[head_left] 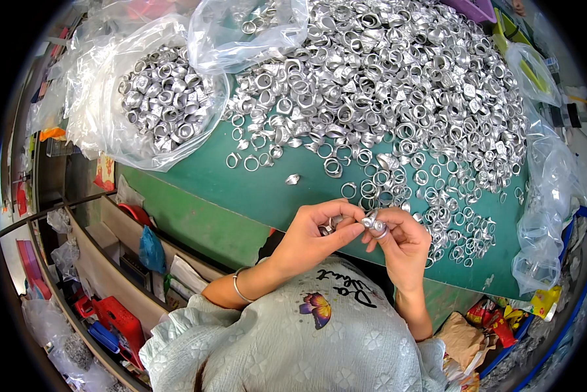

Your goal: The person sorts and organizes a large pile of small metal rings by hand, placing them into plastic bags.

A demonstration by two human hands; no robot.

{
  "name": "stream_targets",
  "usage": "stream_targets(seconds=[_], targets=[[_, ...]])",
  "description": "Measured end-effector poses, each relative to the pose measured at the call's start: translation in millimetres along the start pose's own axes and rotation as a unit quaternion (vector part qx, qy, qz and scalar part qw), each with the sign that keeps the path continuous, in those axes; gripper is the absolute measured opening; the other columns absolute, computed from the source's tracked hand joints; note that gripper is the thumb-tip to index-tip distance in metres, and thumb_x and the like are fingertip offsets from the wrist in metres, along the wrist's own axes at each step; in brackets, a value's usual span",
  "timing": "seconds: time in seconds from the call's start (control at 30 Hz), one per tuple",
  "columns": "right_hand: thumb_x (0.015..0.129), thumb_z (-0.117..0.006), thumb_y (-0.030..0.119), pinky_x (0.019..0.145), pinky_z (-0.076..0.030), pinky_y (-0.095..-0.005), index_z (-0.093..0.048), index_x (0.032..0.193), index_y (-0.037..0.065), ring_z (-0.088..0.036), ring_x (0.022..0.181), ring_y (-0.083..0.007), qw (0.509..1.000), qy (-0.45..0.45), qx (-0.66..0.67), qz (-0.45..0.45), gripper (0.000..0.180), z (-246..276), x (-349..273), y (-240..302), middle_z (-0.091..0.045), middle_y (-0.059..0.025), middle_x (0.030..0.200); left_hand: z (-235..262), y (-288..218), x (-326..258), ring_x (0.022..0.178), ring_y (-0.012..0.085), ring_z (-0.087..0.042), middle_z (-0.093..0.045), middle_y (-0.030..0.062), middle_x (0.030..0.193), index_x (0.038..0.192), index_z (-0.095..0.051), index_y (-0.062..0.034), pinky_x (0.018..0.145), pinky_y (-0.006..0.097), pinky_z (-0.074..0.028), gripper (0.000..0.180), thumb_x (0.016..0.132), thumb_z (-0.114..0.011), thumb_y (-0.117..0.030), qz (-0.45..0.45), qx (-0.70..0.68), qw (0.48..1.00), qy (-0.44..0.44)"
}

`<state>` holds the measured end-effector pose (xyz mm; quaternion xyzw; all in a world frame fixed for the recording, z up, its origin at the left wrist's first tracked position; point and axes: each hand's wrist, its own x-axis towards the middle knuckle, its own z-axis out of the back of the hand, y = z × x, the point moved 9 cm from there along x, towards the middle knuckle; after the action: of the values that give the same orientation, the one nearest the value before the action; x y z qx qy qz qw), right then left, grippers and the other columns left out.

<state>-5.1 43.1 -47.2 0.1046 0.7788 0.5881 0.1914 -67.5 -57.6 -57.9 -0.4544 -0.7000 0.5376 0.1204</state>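
Above the green table's (221,189) near edge, the right hand (403,245) pinches small silvery rings (374,224) against the left hand's (323,228) fingertips, probably to steady them in plain view. The left hand's curled fingers seem to cradle more rings, partly hidden; the ring pile (385,78) spreads far right, handily within reach.

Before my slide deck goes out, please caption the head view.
Left hand and right hand hold silvery rings at a green table, before a large ring heap.
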Motion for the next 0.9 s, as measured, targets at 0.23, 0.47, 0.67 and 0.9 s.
stream_targets(seconds=[0.23, 0.47, 0.67, 0.9], targets=[[0.078, -0.05, -0.012, 0.049, -0.044, -0.0187, -0.06, 0.086, -0.005, -0.058, 0.062, -0.0114, 0.995, -0.016, -0.08, 0.051, 0.014, 0.6, 0.9, 10.9, -0.059, -0.0099, 0.082, 1.5, -5.3, -3.2, 0.062, 0.0016, -0.035, -0.042, -0.004, 0.072, 0.091, -0.058, 0.0013, 0.052, 0.017, -0.025, 0.01, 0.081, -0.057, -0.001, -0.043, 0.044, 0.998, -0.015], [0.078, -0.05, -0.012, 0.05, -0.045, -0.0182, -0.057, 0.088, -0.005, -0.058, 0.063, -0.0103, 0.997, 0.01, -0.071, 0.037, 0.015, -0.4, 0.8, 8.1, -0.06, -0.0088, 0.082, 0.9, -8.9, -3.1, 0.06, 0.0021, -0.035, -0.043, -0.0039, 0.071, 0.088, -0.06, 0.0009, 0.051, 0.018, -0.027, 0.01, 0.079, -0.058, 0.002, -0.059, 0.06, 0.996, -0.025], [0.079, -0.049, -0.012, 0.05, -0.045, -0.0177, -0.052, 0.092, -0.004, -0.059, 0.066, -0.0086, 0.999, -0.021, -0.038, 0.006, 0.016, 1.2, -2.4, 5.4, -0.061, -0.0068, 0.081, -0.9, -20.3, -4.2, 0.059, 0.0035, -0.035, -0.041, -0.0026, 0.066, 0.086, -0.062, 0.0009, 0.051, 0.019, -0.027, 0.013, 0.074, -0.061, 0.006, -0.102, 0.131, 0.986, -0.014], [0.077, -0.046, -0.015, 0.049, -0.044, -0.0169, -0.053, 0.093, -0.004, -0.059, 0.067, -0.009, 0.999, 0.014, 0.014, -0.039, 0.02, -0.6, -3.1, -0.8, -0.061, -0.0075, 0.082, -0.1, -25.8, -5.5, 0.057, 0.0056, -0.036, -0.042, -0.0009, 0.064, 0.084, -0.063, 0.0016, 0.05, 0.021, -0.027, 0.016, 0.069, -0.063, 0.008, -0.133, 0.156, 0.979, -0.01]])
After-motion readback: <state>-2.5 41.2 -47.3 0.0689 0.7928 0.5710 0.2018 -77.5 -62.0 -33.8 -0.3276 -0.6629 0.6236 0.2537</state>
